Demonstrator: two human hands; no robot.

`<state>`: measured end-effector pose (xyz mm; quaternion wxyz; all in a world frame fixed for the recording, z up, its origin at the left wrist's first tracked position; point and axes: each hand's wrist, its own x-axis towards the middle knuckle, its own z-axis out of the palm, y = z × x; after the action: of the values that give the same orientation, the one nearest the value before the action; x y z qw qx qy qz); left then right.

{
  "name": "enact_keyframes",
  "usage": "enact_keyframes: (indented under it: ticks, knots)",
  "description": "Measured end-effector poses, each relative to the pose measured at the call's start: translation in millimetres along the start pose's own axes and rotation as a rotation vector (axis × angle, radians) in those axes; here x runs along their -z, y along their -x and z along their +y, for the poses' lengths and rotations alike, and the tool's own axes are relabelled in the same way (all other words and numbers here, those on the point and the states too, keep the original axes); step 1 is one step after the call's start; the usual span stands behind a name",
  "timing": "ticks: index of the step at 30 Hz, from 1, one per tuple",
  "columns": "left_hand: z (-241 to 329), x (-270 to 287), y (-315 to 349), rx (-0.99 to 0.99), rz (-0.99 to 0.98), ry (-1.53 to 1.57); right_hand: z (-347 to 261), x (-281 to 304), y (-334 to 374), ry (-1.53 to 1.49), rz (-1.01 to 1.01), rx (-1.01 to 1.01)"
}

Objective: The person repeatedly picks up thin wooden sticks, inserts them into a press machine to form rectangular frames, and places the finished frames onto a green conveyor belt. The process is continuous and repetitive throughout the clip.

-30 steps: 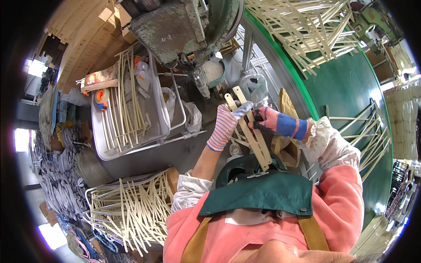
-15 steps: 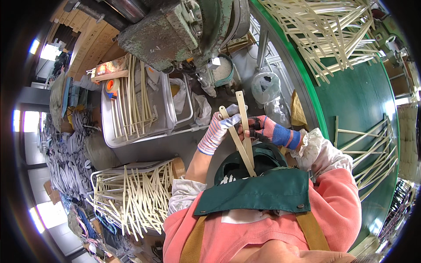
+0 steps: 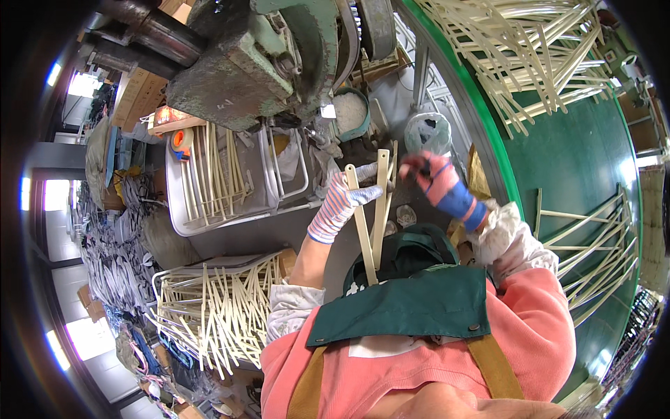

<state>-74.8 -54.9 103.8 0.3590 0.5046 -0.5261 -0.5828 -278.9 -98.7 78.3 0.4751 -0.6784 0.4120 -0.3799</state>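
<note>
Now both gloved hands are up at the press with the pale flat wooden sticks [image 3: 370,216].

Since a second ago I see the sticks tipped upright and lifted nearer the green metal press [image 3: 279,63]; my left hand [image 3: 342,202], in its striped glove, is clamped round them near their tops; my right hand [image 3: 436,178] has come off them, fingers loosely curled on nothing; they look long, thin, cream-coloured, their lower ends over the dark green apron [image 3: 412,307]; more lie in the grey tray [image 3: 178,223] at the bench's left edge.
</note>
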Motion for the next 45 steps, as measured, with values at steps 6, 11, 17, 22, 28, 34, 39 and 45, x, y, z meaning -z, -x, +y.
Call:
enact_keyframes:
  ticks: [6, 11, 17, 22, 28, 34, 39, 45]
  knots:
    - [1, -18, 2, 0.037, -0.045, 0.042, 2, 10, -38, -0.136, -0.328, -0.087]
    - [-4, -23, 7, 0.033, 0.018, -0.046, 9, 5, -43, -0.338, -0.384, -0.163]
    - [-6, 25, 47, 0.030, 0.207, 0.311, 154, 5, -55, -0.338, -0.048, -0.334]
    - [-12, 72, 137, -0.177, 0.349, 0.487, 349, 14, -30, 0.609, 0.207, -0.809]
    - [-6, 83, 187, -0.484, 0.245, 0.599, 460, -22, -5, 0.761, -0.009, -0.667]
    - [-24, 108, 254, -0.264, 0.742, 0.683, 476, 29, 8, -0.007, 0.350, -0.753]
    - [-94, 148, 299, -0.032, 0.849, 0.600, 386, 219, 44, -1.059, 0.176, -0.535]
    - [-213, 189, 311, 0.066, 0.864, 0.521, 141, 308, 84, -0.208, 0.130, -0.112]
